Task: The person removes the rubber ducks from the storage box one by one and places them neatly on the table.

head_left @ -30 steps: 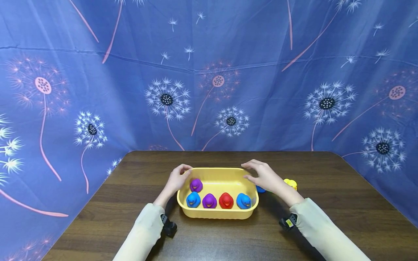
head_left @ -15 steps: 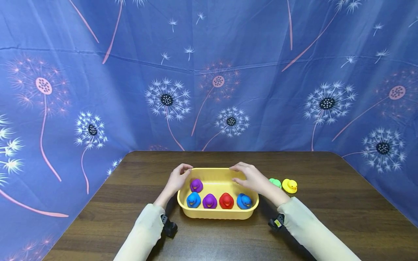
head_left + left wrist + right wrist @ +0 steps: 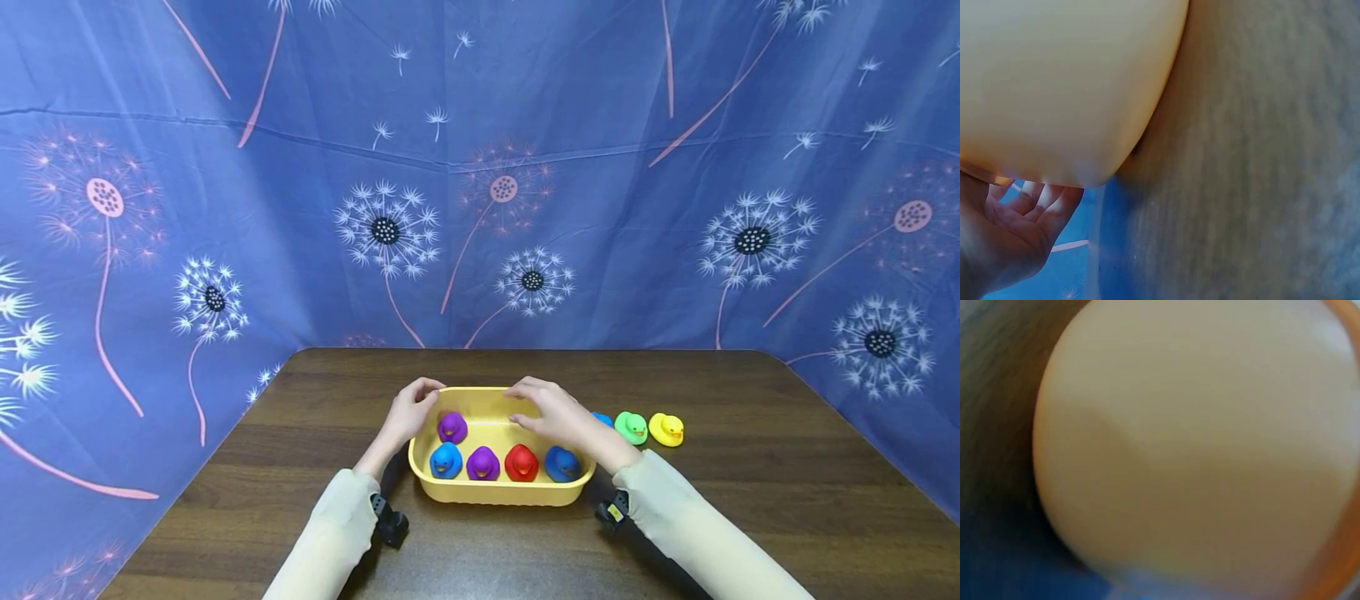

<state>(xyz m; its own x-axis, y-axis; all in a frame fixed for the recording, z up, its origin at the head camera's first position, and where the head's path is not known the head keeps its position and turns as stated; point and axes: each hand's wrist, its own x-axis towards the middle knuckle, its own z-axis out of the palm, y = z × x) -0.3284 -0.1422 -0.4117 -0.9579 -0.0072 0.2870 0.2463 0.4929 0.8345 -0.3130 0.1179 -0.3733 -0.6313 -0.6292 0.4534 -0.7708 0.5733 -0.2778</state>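
Observation:
A yellow plastic tub [image 3: 504, 493] stands mid-table. My left hand [image 3: 408, 412] holds its far left corner by the rim; in the left wrist view the fingers of that hand [image 3: 1019, 234] lie behind the tub's wall. Over the tub's back right part hovers my right hand [image 3: 558, 414], thumb and fingers apart, the yellow interior visible between them. Along the tub's front sit a blue duck [image 3: 446, 460], a purple duck [image 3: 483, 463], a red duck [image 3: 521, 463] and another blue duck [image 3: 562, 465]. Behind them at the left is a second purple duck [image 3: 452, 427].
Right of the tub on the wooden table [image 3: 750, 500] stand a partly hidden blue duck [image 3: 602, 419], a green duck [image 3: 632, 427] and a yellow duck [image 3: 667, 429]. A blue dandelion-print cloth [image 3: 600, 208] hangs behind the table.
My right hand has moved left across the tub's back right, uncovering the green and yellow ducks on the table. My left hand has stayed at the tub's left corner.

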